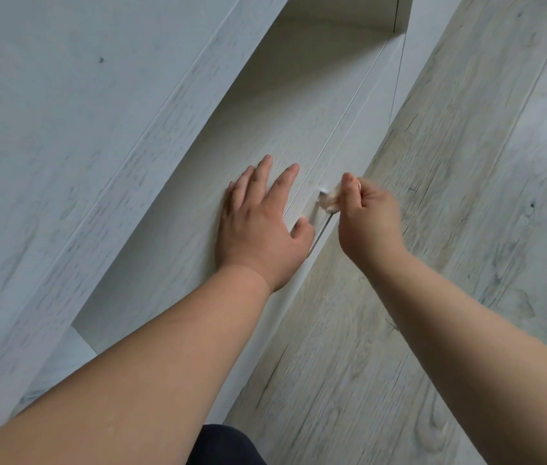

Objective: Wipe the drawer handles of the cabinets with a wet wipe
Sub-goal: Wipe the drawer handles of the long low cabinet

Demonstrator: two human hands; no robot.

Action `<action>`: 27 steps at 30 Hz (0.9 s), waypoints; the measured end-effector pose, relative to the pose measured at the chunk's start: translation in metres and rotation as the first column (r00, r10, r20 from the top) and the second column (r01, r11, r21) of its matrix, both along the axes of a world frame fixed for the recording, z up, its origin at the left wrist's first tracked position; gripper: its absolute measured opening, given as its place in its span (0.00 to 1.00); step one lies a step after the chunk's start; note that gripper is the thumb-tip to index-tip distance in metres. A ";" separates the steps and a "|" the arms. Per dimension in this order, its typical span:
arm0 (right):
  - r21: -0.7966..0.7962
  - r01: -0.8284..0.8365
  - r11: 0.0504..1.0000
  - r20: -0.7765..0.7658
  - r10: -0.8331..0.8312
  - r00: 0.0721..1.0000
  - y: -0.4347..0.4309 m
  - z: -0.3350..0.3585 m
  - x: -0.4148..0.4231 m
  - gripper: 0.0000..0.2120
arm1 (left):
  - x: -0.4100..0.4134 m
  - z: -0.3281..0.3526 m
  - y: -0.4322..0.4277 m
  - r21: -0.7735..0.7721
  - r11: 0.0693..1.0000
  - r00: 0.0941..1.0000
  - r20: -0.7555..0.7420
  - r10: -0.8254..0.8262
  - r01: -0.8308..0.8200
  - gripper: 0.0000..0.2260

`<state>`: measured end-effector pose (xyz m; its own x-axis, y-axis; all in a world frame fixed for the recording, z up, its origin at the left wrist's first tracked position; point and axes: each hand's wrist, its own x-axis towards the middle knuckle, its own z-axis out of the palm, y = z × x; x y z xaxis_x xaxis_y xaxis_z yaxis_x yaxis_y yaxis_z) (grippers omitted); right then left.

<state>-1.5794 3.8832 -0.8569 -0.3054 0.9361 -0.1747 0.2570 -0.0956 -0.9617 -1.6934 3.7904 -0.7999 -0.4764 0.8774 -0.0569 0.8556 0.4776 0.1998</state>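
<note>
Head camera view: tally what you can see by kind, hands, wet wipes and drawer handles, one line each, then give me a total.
Hands: 2, the left hand flat on the cabinet front, the right hand pinching the wipe
wet wipe: 1
drawer handle: 1, small, partly behind the wipe
Total: 4

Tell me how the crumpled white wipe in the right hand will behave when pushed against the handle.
Probably floppy: the crumpled white wipe bunches up in the right hand. Likely very light, since a mere pinch holds it. It should mould around the small white handle.
</note>
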 end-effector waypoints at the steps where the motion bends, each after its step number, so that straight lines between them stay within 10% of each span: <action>1: 0.016 -0.001 1.000 0.007 0.001 1.000 0.006 0.001 -0.001 0.23 | 0.000 0.000 0.000 -0.004 1.000 1.000 -0.004 -0.001 0.001 0.33; 12: 0.104 -0.190 0.976 0.058 0.185 0.981 -0.059 -0.004 0.014 0.19 | -0.001 0.001 0.000 -0.013 1.000 1.000 0.021 -0.006 0.006 0.36; 27: -0.209 -0.127 0.970 -0.061 0.117 0.991 -0.031 0.023 0.016 0.16 | -0.007 0.008 -0.076 -0.157 0.978 0.990 -0.003 -0.140 0.138 0.37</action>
